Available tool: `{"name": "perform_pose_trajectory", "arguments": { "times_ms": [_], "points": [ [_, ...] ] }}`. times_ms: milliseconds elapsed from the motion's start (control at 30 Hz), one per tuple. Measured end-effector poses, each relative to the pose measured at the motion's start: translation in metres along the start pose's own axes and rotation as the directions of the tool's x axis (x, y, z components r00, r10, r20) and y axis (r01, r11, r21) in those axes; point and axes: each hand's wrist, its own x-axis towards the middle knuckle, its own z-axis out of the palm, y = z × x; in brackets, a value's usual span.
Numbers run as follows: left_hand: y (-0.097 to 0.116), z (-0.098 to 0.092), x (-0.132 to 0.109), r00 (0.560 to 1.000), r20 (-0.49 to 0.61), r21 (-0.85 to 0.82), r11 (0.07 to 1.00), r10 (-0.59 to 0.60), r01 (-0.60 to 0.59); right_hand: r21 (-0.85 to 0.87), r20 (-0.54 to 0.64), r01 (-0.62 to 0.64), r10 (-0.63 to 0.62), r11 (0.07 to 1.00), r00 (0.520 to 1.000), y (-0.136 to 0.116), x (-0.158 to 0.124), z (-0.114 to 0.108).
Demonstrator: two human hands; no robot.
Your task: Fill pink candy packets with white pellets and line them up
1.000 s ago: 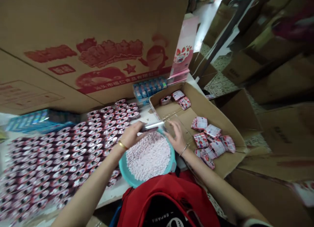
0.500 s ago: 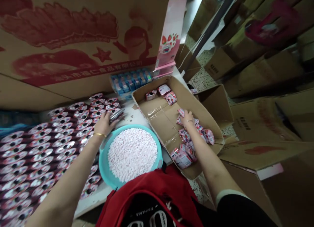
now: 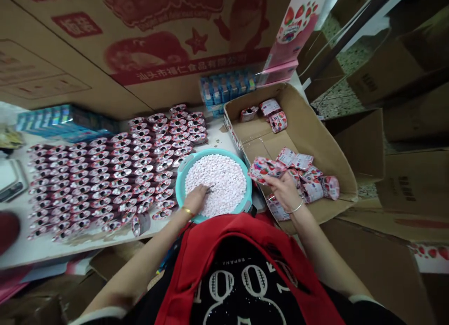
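My left hand (image 3: 197,198) rests in the teal bowl (image 3: 182,173) of small white-pink candies (image 3: 219,180), fingers curled down into the heap at its near left side. My right hand (image 3: 285,187) is closed on a pink strawberry-printed packet (image 3: 264,168), lifted above the near edge of the open cardboard box (image 3: 315,128). More pink packets (image 3: 312,184) lie loose inside the box, a few at its far end.
Rows of several small pink-lidded cups (image 3: 115,170) cover the white table (image 3: 42,245) to the left. Blue packs (image 3: 228,86) and a pink carton (image 3: 291,30) lean against a big printed cardboard wall (image 3: 140,44). Brown boxes (image 3: 414,175) crowd the right.
My left hand left the cups and dropped into the candy bowl. My right hand lifted out of the box with a pink packet. The camera swung left and down.
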Motion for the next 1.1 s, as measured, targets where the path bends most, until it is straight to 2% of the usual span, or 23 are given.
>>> {"name": "perform_pose_trajectory", "arguments": {
  "times_ms": [67,133,233,367,467,533,633,733,800,967,1033,1100],
  "points": [
    [0.019,0.015,0.024,0.998,-0.063,-0.054,0.998,0.031,-0.034,-0.089,0.064,-0.021,0.026,0.996,0.998,0.008,-0.019,0.011],
    [0.029,0.022,0.038,0.994,-0.099,-0.080,0.995,0.056,-0.064,-0.203,0.107,-0.008,0.030,0.979,0.994,0.022,-0.032,0.016],
    [0.025,0.018,0.038,0.990,-0.115,-0.102,0.991,0.079,-0.091,-0.349,0.175,0.054,0.008,0.936,0.985,0.049,-0.044,0.016],
    [0.003,-0.011,0.012,0.969,-0.178,-0.154,0.968,0.169,-0.197,-0.512,0.212,0.178,-0.076,0.841,0.974,0.074,-0.044,0.016],
    [-0.005,-0.045,-0.009,0.934,-0.235,-0.141,0.941,0.269,-0.306,-0.599,0.216,0.270,-0.172,0.754,0.961,0.080,-0.034,0.021],
    [-0.002,-0.069,-0.020,0.919,-0.227,-0.089,0.933,0.322,-0.349,-0.623,0.251,0.346,-0.239,0.702,0.938,0.081,-0.026,0.027],
    [0.012,-0.098,-0.031,0.914,-0.150,0.027,0.926,0.376,-0.376,-0.626,0.332,0.449,-0.304,0.637,0.893,0.081,-0.017,0.037],
    [0.034,-0.116,-0.036,0.931,-0.039,0.173,0.920,0.363,-0.351,-0.618,0.399,0.516,-0.329,0.593,0.856,0.083,-0.012,0.044],
    [0.051,-0.124,-0.037,0.948,0.007,0.283,0.909,0.317,-0.306,-0.615,0.421,0.540,-0.340,0.574,0.841,0.085,-0.011,0.046],
    [0.096,-0.138,-0.043,0.973,0.042,0.509,0.833,0.228,-0.217,-0.598,0.434,0.569,-0.368,0.564,0.822,0.089,-0.008,0.046],
    [0.106,-0.143,-0.045,0.973,0.053,0.542,0.812,0.226,-0.218,-0.593,0.423,0.564,-0.374,0.575,0.825,0.090,-0.007,0.046],
    [0.105,-0.147,-0.047,0.973,0.034,0.540,0.815,0.226,-0.209,-0.589,0.412,0.550,-0.366,0.592,0.834,0.090,-0.007,0.044]
  ]
}}
